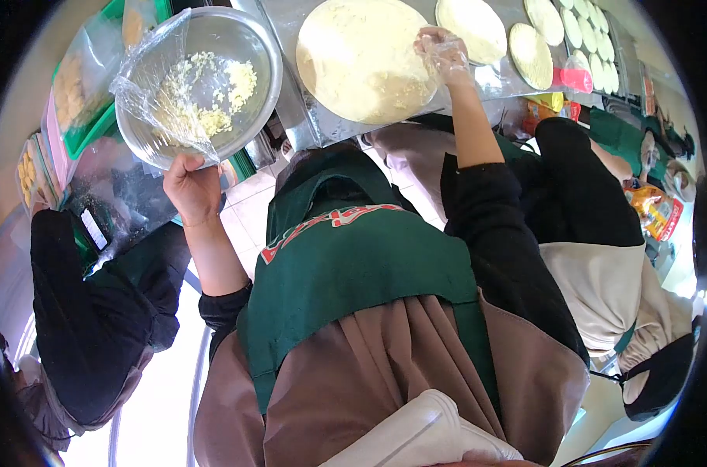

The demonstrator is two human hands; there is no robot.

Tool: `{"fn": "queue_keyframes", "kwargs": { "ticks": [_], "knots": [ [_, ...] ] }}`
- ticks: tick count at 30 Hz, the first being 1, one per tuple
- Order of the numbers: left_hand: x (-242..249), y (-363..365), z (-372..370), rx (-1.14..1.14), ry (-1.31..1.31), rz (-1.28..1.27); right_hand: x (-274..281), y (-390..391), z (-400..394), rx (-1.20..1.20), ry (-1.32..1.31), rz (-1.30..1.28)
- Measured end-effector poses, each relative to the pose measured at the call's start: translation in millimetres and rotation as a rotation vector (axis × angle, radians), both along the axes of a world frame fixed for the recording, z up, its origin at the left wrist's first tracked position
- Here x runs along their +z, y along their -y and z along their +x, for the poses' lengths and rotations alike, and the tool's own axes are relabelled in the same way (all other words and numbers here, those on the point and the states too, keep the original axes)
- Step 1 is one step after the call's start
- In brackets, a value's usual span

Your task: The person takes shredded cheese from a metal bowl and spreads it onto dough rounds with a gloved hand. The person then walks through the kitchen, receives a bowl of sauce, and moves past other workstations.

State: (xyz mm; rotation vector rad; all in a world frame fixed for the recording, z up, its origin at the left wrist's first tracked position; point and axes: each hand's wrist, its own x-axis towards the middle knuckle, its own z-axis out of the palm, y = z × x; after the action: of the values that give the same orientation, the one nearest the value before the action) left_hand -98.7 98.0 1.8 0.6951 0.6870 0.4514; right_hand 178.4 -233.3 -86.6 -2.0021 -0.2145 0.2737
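My left hand [192, 189] is closed on the near rim of a large metal bowl [266, 78], its thumb at the edge. Crumbly pale-yellow bits, perhaps grated cheese, lie in the bowl [243, 84]. Clear plastic wrap [153, 86] hangs over its left side down to my left hand. Over the right edge of a big round of pale dough [361, 58] is my right hand [445, 56], in a clear plastic glove. Its fingers are drawn together; anything in them is too small to make out. Yellowish crumbs dot the dough.
Smaller dough rounds [472, 29] continue along the metal table [322, 128] to the right, by a pink object [576, 76]. Bagged food in a green crate [85, 132] stands at left. Co-workers in dark sleeves [89, 335] are close on both sides.
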Motion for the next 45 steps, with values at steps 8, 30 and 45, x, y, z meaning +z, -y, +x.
{"fn": "queue_keyframes", "kwargs": {
  "ticks": [8, 30, 45],
  "knots": [
    [-6.3, -3.9, -3.6, -0.044, -0.013, -0.063, 15.5, -55.0, -48.8, 0.133, -0.247, -0.059],
    [6.0, -5.8, -0.8, -0.117, 0.032, -0.057, 9.4, 0.8, -68.4, -0.193, -0.233, 0.162],
    [5.6, -9.6, -0.4, -0.143, 0.018, -0.045, 19.6, -20.8, -39.1, -0.060, -0.065, 0.091]
  ]
}}
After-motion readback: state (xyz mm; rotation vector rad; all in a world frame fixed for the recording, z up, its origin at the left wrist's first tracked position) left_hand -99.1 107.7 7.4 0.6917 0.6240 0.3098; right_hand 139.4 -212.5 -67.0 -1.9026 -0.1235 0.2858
